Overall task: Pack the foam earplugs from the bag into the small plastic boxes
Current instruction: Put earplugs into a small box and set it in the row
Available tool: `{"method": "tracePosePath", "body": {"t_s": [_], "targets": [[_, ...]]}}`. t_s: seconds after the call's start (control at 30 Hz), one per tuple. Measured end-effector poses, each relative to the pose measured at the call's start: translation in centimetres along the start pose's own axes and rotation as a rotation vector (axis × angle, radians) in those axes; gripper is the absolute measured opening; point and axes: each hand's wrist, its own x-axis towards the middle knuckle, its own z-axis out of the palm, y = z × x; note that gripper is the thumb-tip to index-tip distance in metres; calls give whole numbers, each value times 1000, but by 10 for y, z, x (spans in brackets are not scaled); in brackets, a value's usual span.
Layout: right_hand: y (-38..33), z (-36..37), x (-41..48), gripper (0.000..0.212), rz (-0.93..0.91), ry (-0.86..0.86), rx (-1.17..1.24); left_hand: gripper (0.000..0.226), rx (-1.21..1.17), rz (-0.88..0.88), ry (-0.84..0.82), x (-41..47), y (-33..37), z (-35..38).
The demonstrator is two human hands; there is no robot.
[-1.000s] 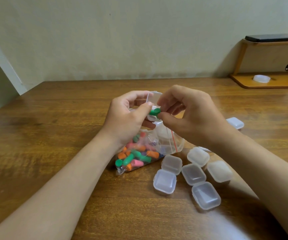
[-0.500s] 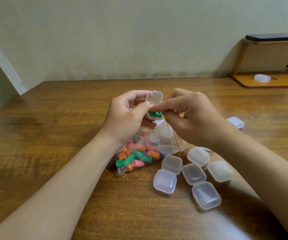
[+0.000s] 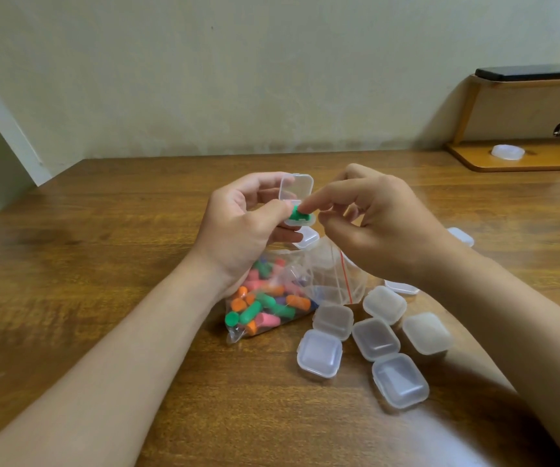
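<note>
My left hand (image 3: 241,227) grips a small clear plastic box (image 3: 297,193) above the table, its hinged lid standing open. A green foam earplug (image 3: 300,217) lies in the box's base. My right hand (image 3: 379,227) is beside it; the index fingertip presses down on the green earplug, the other fingers loosely curled and holding nothing. Below the hands a clear zip bag (image 3: 278,298) with a red seal line lies on the table, holding several green, orange and pink earplugs.
Several empty clear boxes (image 3: 376,338) lie on the wooden table (image 3: 103,264) right of the bag, some open, some closed; another box (image 3: 462,235) peeks out behind my right wrist. A wooden stand (image 3: 521,156) with a white lid and a dark phone sits far right.
My right hand let go of the green earplug it pinched and now pushes it into the open box with the index finger. The box has tilted slightly, lid more upright.
</note>
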Motion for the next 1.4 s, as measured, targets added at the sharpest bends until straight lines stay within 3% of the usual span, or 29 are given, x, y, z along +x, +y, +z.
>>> {"method": "tracePosePath", "body": {"t_s": [0.17, 0.37, 0.6, 0.87, 1.4], "targets": [[2, -3, 0, 30, -20, 76, 9, 26, -15, 4, -8, 0, 0, -1], [5, -3, 0, 80, -8, -4, -15, 24, -66, -30, -68, -1, 0, -3], [4, -5, 2, 32, -38, 106, -30, 36, -25, 16, -146, 0, -3, -5], [8, -3, 1, 24, -64, 111, -50, 23, 126, 139, -103, -1, -5, -4], [6, -3, 1, 22, -75, 92, -80, 21, 176, 169, -76, -1, -5, -4]]}}
